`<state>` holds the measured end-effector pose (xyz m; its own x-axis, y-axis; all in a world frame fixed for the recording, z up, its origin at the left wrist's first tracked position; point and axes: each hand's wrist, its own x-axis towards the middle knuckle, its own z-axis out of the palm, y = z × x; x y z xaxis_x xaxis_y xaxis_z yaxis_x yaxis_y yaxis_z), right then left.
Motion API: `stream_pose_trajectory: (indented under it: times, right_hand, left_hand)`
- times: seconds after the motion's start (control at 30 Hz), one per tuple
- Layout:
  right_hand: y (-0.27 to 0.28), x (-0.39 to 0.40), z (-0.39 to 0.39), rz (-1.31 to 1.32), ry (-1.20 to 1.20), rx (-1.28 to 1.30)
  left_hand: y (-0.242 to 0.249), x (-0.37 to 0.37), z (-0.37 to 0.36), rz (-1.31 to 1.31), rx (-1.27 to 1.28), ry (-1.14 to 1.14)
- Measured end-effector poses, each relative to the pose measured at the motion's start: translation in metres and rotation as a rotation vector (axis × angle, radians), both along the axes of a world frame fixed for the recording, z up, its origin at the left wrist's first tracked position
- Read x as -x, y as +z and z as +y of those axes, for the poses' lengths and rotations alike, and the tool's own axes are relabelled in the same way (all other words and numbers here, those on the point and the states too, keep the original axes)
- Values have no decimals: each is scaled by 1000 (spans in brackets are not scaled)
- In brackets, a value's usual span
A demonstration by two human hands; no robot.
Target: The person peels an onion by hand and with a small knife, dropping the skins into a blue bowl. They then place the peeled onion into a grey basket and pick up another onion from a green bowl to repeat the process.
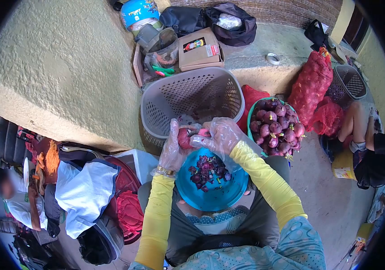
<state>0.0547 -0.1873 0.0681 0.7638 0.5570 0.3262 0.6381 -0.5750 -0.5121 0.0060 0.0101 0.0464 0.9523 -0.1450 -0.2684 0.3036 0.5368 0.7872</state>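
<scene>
Both my hands wear clear plastic gloves and meet above a blue basin (187, 193) held between my knees. My left hand (171, 150) is closed around a red onion (184, 138). My right hand (223, 136) is closed with its thumb against the onion, and a small pink object (204, 132) shows at its fingers; its kind is mostly hidden. Dark purple onion skins and trimmings (207, 170) lie in the basin. Just beyond my hands stands a grey perforated basket (156, 96) with some bits on its floor. To the right, a green-rimmed container (249, 118) is heaped with red onions (274, 126).
A full red mesh sack (311, 85) leans at the back right, near another grey basket (352, 81). A cardboard box (197, 51) and bags sit on the ledge. At left are a white cloth (84, 189) and a red tub (132, 180). Other people sit at both sides.
</scene>
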Motion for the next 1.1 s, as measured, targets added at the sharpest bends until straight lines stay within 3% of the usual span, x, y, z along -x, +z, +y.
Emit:
stream_pose_trajectory:
  times: [0.47,0.7,0.87,1.1]
  right_hand:
    - [1,2,2,229,25,-15]
    - [9,5,0,200,142,22]
    - [14,2,-4,-23,10,12]
    - [13,1,-4,4,-13,9]
  left_hand:
    - [2,0,-2,11,36,57]
    - [-6,-3,3,-41,66,91]
    - [-1,-1,1,25,131,88]
    - [6,2,-2,-4,38,24]
